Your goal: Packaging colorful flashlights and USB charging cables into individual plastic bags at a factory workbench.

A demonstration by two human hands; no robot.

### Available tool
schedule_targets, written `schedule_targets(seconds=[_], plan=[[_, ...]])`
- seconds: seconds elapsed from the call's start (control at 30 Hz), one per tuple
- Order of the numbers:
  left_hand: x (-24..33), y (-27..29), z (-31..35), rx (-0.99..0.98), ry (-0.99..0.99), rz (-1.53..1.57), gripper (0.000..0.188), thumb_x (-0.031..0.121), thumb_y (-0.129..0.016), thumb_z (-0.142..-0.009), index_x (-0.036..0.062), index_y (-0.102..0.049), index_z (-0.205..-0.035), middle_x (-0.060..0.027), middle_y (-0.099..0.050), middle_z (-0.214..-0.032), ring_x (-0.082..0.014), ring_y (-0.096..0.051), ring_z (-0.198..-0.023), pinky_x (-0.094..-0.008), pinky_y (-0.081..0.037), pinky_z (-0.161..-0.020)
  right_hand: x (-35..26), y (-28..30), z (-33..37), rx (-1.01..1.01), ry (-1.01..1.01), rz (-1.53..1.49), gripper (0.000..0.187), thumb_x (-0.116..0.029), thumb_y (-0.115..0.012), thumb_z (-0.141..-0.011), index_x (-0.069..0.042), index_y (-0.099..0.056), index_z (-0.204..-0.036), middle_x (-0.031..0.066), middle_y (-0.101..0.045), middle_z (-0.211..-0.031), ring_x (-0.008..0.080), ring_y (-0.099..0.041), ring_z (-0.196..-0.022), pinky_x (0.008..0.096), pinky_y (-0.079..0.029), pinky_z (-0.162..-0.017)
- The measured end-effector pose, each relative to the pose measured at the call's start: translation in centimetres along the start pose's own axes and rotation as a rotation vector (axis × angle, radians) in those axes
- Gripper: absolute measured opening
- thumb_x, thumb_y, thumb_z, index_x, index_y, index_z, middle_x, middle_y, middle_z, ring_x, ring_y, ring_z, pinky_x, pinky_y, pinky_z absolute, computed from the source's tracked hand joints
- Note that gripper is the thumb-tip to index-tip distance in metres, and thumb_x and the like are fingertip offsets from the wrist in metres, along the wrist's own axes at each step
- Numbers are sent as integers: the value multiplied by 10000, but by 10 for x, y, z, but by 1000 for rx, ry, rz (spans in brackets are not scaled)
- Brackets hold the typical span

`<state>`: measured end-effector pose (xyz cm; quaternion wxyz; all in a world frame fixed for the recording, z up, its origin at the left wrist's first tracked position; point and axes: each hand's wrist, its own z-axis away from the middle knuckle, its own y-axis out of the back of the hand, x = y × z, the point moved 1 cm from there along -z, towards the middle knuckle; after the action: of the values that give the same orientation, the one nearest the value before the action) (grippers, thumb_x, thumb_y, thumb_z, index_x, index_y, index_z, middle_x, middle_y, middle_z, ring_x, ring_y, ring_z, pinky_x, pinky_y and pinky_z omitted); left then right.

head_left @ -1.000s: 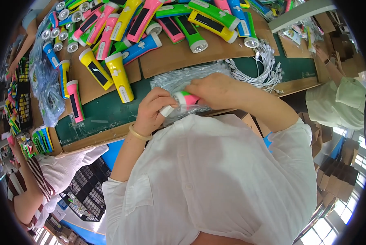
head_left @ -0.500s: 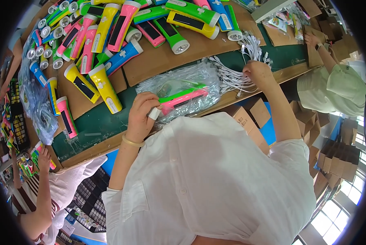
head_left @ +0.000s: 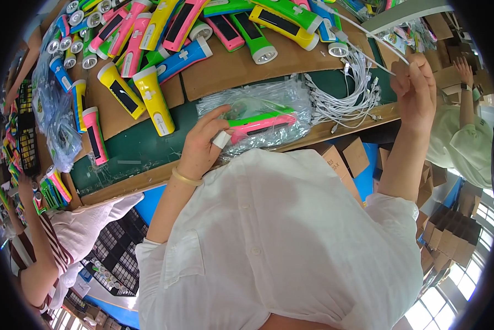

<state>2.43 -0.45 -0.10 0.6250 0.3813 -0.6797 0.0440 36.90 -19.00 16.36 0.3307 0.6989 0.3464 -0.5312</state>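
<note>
My left hand [head_left: 202, 146] is closed around the near end of a pink and green flashlight [head_left: 260, 122] with a dark panel on its side. Clear plastic lies over and around the flashlight, which rests on a stack of clear plastic bags [head_left: 213, 103]. A white wrap is on one finger. Raised at the right, my right hand [head_left: 416, 91] pinches a white USB cable [head_left: 368, 31]; two strands stretch up and left from its fingers, with plug ends by the flashlights. Between my hands and beside the bags lies a bundle of white cables [head_left: 348, 102].
Many coloured flashlights [head_left: 154, 102] are heaped on cardboard [head_left: 225, 77] along the far side of the green table [head_left: 148, 148]. Plastic bags [head_left: 59, 132] hang together at the left. Co-workers stand at left [head_left: 43, 253] and right [head_left: 464, 137]. Cardboard boxes [head_left: 346, 165] stand below the table edge.
My right hand has lifted from the cable bundle, up and to the right, drawing a white cable with it. My left hand stays on the flashlight. The whole view has shifted slightly.
</note>
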Motion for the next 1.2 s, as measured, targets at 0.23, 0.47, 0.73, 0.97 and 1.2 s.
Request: schedule_targets(seconds=[0.23,0.47,0.73,0.97,1.2], plan=[[-1,0,1,50,-25,25,104,27,-696,-858,30,-653,-953,-194,-646,-1323,-357,-640,-1177,-386,-497,-1006,64,-92,15,-267,-346,-449,222,-206,-604,-979,-89,-472,-843,0,-429,-671,90,-387,-570,243,-301,-499],[-2,0,7,114,-3,65,133,50,-728,-854,29,-659,-965,-183,-656,-1299,-331,-643,-1159,-373,-505,-984,97,-110,27,-398,-530,50,178,-105,-628,-947,-54,-511,-823,-12,-481,-695,56,-458,-601,234,-339,-532],[-5,8,19,259,255,81,166,-23,-735,-845,1,-696,-1004,-112,-687,-947,-208,-650,-805,-292,-523,-717,72,-166,5,-794,61,769,104,-105,-673,-862,-46,-589,-882,112,-571,-870,339,-597,-749,413,-489,-661],[14,5,20,337,145,104,200,-98,-659,-824,1,-700,-993,-119,-703,-954,-227,-657,-808,-298,-535,-735,106,-202,-6,-993,-310,190,166,-130,-697,-894,-53,-591,-996,62,-543,-740,153,-572,-685,313,-454,-618],[18,8,19,322,208,175,147,-43,-682,-855,-7,-705,-995,-109,-706,-980,-183,-661,-865,-282,-528,-787,101,-215,9,-782,92,377,137,-124,-743,-883,-33,-672,-956,59,-577,-745,218,-560,-665,322,-449,-587]])
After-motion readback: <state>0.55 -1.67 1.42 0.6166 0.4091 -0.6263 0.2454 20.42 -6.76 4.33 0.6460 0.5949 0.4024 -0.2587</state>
